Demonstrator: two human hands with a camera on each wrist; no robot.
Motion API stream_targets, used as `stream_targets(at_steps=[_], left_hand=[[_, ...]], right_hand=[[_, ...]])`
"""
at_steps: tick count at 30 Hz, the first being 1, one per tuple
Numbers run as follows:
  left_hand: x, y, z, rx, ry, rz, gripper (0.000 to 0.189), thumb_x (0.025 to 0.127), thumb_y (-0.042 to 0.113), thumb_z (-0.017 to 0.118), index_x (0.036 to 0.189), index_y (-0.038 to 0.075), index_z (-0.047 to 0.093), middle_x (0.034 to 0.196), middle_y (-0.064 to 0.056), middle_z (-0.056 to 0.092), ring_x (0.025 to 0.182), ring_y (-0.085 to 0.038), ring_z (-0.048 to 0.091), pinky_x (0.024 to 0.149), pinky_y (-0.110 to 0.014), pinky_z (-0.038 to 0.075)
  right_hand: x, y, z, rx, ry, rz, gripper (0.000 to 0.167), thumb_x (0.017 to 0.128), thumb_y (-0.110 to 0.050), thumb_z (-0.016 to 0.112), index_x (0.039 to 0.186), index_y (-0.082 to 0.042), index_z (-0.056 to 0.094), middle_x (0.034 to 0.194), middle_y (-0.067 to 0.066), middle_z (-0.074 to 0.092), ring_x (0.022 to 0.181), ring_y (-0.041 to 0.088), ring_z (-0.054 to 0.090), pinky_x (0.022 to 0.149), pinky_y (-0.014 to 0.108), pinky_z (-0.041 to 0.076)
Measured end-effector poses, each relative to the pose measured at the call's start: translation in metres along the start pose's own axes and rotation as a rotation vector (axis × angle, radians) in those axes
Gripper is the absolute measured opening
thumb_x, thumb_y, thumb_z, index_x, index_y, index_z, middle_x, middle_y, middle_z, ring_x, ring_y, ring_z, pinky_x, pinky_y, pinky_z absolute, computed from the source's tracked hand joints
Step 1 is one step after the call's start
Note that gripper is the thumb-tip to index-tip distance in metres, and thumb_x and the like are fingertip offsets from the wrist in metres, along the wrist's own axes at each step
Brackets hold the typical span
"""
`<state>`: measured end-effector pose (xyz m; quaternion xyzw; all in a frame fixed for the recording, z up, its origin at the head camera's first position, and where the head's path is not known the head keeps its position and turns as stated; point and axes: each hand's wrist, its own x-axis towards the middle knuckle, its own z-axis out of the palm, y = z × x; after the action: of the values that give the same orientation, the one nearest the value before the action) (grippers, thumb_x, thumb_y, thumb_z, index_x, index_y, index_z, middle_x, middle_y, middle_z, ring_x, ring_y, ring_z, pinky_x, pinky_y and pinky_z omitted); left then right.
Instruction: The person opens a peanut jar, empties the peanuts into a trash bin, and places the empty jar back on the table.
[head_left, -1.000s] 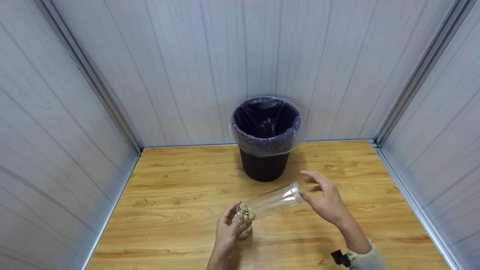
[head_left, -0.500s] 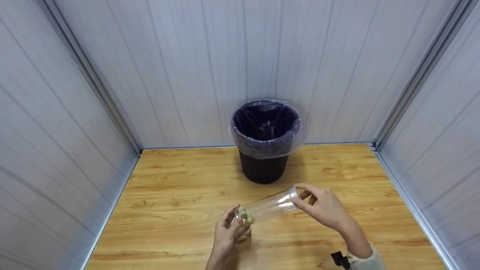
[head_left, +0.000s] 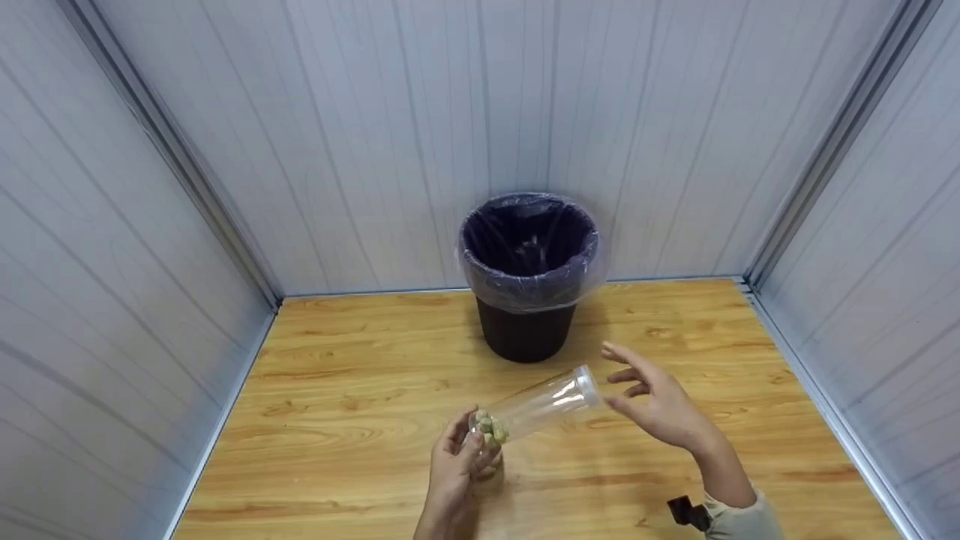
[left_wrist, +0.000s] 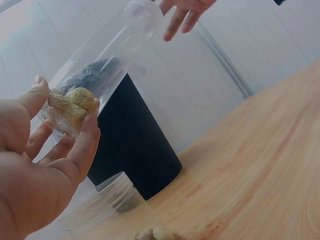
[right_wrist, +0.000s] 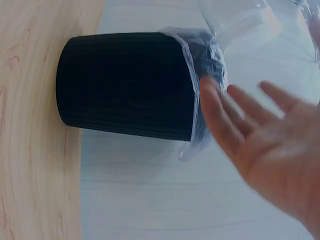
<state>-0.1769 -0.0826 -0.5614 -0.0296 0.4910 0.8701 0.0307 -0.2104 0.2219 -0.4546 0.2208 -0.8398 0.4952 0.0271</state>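
Observation:
My left hand (head_left: 454, 457) grips the lower end of a clear plastic cylinder (head_left: 536, 409), tilted up to the right over the table. Several peanuts in their shells (left_wrist: 72, 105) are gathered inside at that low end, beside my fingers. The raised end has a whitish rim (head_left: 587, 386). My right hand (head_left: 664, 405) is just to the right of this end, fingers spread and holding nothing. Below my left hand, the left wrist view shows a clear round container (left_wrist: 107, 200) and more peanuts (left_wrist: 152, 234) at the bottom edge.
A black trash bin (head_left: 525, 330) with a translucent bag liner (head_left: 525, 294) over its rim stands behind my hands, near the back wall. White panel walls (head_left: 375, 135) enclose the wood-grain table (head_left: 337, 420) at the back and both sides.
Half a second ago my right fingers were at the cylinder's rimmed end; now they have let go and moved off to the right, spread. My left hand keeps its grip.

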Motion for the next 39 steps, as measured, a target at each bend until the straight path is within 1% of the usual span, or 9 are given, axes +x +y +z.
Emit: stream_targets(at_steps=[3, 8, 11, 14, 18, 22, 27, 34, 39], left_hand=[[-0.001, 0.0, 0.0, -0.006, 0.015, -0.006, 0.052, 0.096, 0.008, 0.06, 0.141, -0.007, 0.038, 0.127, -0.011, 0.053, 0.108, -0.022, 0.059, 0.088, -0.042, 0.053], [-0.002, -0.003, 0.003, -0.013, 0.023, 0.016, 0.05, 0.094, 0.005, 0.061, 0.138, -0.008, 0.041, 0.127, -0.012, 0.054, 0.108, -0.024, 0.059, 0.087, -0.043, 0.054], [-0.003, -0.005, 0.006, -0.012, 0.014, 0.054, 0.049, 0.093, 0.002, 0.061, 0.136, -0.01, 0.041, 0.128, -0.015, 0.053, 0.109, -0.025, 0.059, 0.088, -0.045, 0.053], [-0.005, -0.008, 0.007, 0.009, -0.004, 0.084, 0.049, 0.092, 0.001, 0.061, 0.135, -0.011, 0.041, 0.128, -0.016, 0.053, 0.11, -0.025, 0.058, 0.088, -0.046, 0.052], [-0.007, -0.01, 0.005, 0.039, -0.007, 0.091, 0.05, 0.092, 0.001, 0.062, 0.136, -0.011, 0.041, 0.127, -0.016, 0.052, 0.11, -0.024, 0.058, 0.088, -0.046, 0.052], [-0.008, -0.008, 0.001, 0.069, 0.002, 0.079, 0.05, 0.093, 0.004, 0.061, 0.137, -0.009, 0.041, 0.131, -0.016, 0.051, 0.106, -0.024, 0.059, 0.082, -0.044, 0.056], [-0.009, -0.006, -0.002, 0.102, -0.03, 0.066, 0.052, 0.094, 0.007, 0.061, 0.139, -0.008, 0.039, 0.136, -0.015, 0.049, 0.104, -0.023, 0.06, 0.078, -0.044, 0.057], [-0.011, -0.008, -0.005, 0.062, 0.001, 0.048, 0.05, 0.094, 0.005, 0.06, 0.138, -0.008, 0.041, 0.137, -0.016, 0.05, 0.102, -0.026, 0.062, 0.078, -0.046, 0.057], [-0.009, -0.008, -0.009, 0.059, 0.028, 0.045, 0.049, 0.095, 0.005, 0.059, 0.139, -0.007, 0.041, 0.141, -0.019, 0.046, 0.108, -0.027, 0.059, 0.082, -0.054, 0.053]], right_hand=[[0.002, -0.004, 0.004, -0.058, 0.058, 0.131, 0.048, 0.099, -0.031, 0.058, 0.141, -0.01, 0.049, 0.121, 0.008, 0.061, 0.09, 0.02, 0.063, 0.073, 0.037, 0.055], [0.009, -0.014, 0.008, -0.008, 0.046, 0.241, 0.049, 0.1, -0.043, 0.052, 0.13, -0.005, 0.057, 0.1, 0.013, 0.066, 0.054, 0.023, 0.063, 0.05, 0.036, 0.056], [0.009, -0.016, 0.007, 0.028, 0.029, 0.263, 0.05, 0.098, -0.045, 0.054, 0.129, -0.005, 0.058, 0.098, 0.014, 0.066, 0.051, 0.025, 0.063, 0.048, 0.036, 0.055], [0.006, -0.015, 0.005, 0.06, 0.01, 0.279, 0.052, 0.095, -0.044, 0.06, 0.13, -0.006, 0.057, 0.099, 0.014, 0.066, 0.06, 0.025, 0.065, 0.051, 0.036, 0.056], [0.0, -0.007, 0.005, 0.155, -0.056, 0.203, 0.048, 0.09, -0.031, 0.071, 0.128, -0.006, 0.057, 0.11, 0.014, 0.063, 0.084, 0.028, 0.066, 0.063, 0.036, 0.059], [-0.004, 0.003, 0.007, 0.292, -0.111, 0.017, 0.049, 0.084, -0.009, 0.077, 0.127, 0.001, 0.055, 0.123, 0.017, 0.057, 0.107, 0.035, 0.059, 0.083, 0.038, 0.056], [-0.009, 0.012, 0.01, 0.36, -0.104, -0.159, 0.049, 0.081, 0.005, 0.075, 0.125, 0.005, 0.053, 0.123, 0.022, 0.055, 0.111, 0.034, 0.056, 0.09, 0.039, 0.052], [-0.013, 0.017, 0.009, 0.387, -0.051, -0.236, 0.045, 0.08, 0.012, 0.072, 0.121, 0.007, 0.054, 0.123, 0.026, 0.053, 0.112, 0.026, 0.056, 0.088, 0.037, 0.053], [-0.01, 0.018, 0.008, 0.272, 0.103, -0.21, 0.045, 0.078, 0.014, 0.072, 0.12, 0.007, 0.059, 0.119, 0.024, 0.057, 0.106, 0.025, 0.057, 0.082, 0.033, 0.054]])
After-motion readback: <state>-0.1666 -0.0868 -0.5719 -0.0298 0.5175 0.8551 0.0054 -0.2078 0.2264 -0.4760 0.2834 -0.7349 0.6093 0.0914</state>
